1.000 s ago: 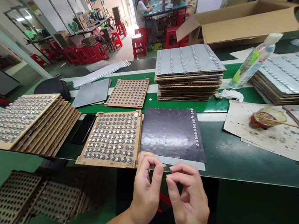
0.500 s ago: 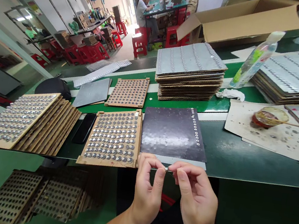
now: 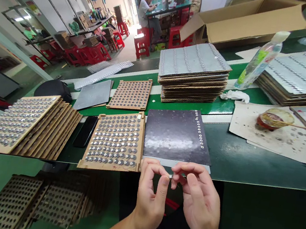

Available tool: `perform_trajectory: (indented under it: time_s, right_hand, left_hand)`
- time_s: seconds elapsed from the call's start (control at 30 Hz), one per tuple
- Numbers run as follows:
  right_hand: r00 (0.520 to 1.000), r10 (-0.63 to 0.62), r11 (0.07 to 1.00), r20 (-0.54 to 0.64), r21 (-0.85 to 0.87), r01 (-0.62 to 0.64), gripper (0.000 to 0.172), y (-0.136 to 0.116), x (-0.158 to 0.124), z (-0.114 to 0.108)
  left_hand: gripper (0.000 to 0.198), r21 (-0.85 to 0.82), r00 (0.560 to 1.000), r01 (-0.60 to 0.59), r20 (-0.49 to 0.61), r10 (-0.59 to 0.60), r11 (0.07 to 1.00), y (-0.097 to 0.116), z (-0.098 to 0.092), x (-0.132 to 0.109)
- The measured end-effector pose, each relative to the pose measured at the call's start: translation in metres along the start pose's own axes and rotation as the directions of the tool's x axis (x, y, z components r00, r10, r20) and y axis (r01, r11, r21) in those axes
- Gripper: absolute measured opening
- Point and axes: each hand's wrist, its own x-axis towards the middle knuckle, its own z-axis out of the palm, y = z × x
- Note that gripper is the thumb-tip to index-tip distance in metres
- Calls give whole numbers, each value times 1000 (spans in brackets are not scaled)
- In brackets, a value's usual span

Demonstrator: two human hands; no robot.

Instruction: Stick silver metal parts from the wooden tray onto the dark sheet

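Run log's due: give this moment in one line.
left hand: pinching small metal piece | right hand: beside it | dark sheet: beyond both hands

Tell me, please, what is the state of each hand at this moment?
Left hand: closed in a pinch on a small metallic piece.
Right hand: partly curled beside that piece; whether it grips anything cannot be told.
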Motion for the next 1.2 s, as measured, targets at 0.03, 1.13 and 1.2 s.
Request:
perform_trajectory:
  time_s: [0.03,1.13,1.2]
  right_hand:
    - [1000,15,1000,28,21,-15,18,0,0,-1]
    - [979,-180,892,94,-404,202,15,-5,0,0]
    - [980,-181,901,87,-384,200,14,-6,0,1]
  left_hand:
    - [26,-4,1000,10,5,-10,1000,0,0,0]
    - [27,20,994,108,14,-108,994,9,1,6]
    - [27,15,993,120,5,-120,993,11,3,5]
